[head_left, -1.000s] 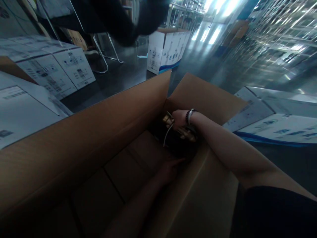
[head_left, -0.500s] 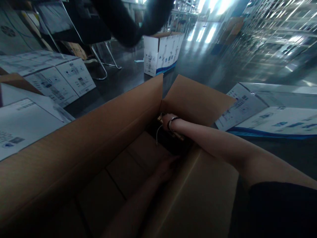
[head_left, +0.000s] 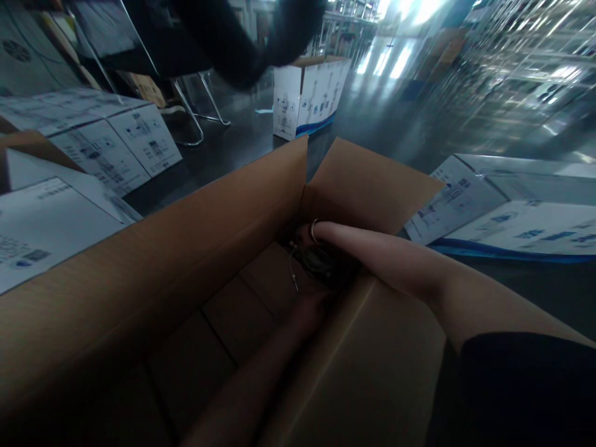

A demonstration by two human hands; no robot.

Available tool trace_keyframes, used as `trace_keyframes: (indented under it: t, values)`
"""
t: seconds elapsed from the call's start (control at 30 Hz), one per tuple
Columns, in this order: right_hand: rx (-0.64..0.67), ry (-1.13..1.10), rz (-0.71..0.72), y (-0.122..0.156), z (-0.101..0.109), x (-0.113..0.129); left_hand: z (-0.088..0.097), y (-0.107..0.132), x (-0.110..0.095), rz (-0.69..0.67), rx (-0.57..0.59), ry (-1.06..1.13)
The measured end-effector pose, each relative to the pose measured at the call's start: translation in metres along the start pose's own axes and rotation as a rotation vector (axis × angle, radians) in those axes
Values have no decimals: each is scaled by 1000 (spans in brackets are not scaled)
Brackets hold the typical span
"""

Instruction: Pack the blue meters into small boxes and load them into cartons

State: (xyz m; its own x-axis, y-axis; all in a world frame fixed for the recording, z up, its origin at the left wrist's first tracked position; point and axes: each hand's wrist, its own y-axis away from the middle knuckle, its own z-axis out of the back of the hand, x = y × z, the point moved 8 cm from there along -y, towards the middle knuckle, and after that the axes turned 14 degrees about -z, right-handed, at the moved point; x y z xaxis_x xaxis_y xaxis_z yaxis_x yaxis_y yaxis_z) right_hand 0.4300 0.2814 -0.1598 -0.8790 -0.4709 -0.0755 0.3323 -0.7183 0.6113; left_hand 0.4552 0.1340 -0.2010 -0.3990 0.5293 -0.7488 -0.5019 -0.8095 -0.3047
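Note:
Both hands reach into a deep open cardboard box point(head_left: 223, 198). At its far end, in shadow, my right hand point(head_left: 305, 236) is closed at a dark, partly shiny item point(head_left: 319, 261) whose kind I cannot make out. From that item hangs a thin pale cord point(head_left: 292, 270) with a small tip. My left hand point(head_left: 311, 307) is lower in the box, close to the near side of the dark item and the right wall. Shadow hides its fingers. Brown cardboard boxes point(head_left: 242, 310) lie side by side under my hands on the bottom.
White printed boxes point(head_left: 125, 143) stand on the left, with another open white box point(head_left: 311, 96) beyond the far end. On the right lies a white and blue box point(head_left: 521, 211). A metal-legged chair point(head_left: 186, 112) and wire racks point(head_left: 535, 62) are farther back.
My right hand has moved down deeper into the box, and the item there has sunk with it. The cord hangs lower. My left hand has stayed in nearly the same place.

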Motion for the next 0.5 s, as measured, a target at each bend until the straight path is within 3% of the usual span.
trace_keyframes:
  t: [0.13,0.27,0.3,0.37,0.43,0.5]
  values:
    - [7,9,-43,-6,20,-23,26,13,1,95,23,-286]
    - [38,-81,91,-3,19,-9,65,26,18,442,-239,-398]
    - [88,-115,129,0,14,0,66,24,22,494,-268,-370]
    - [227,-144,179,7,-3,17,53,5,29,456,-210,-261]
    - [301,-58,186,11,-19,30,32,-22,29,309,-73,-194]
    - [262,88,161,9,-29,37,15,-41,26,188,81,-222]
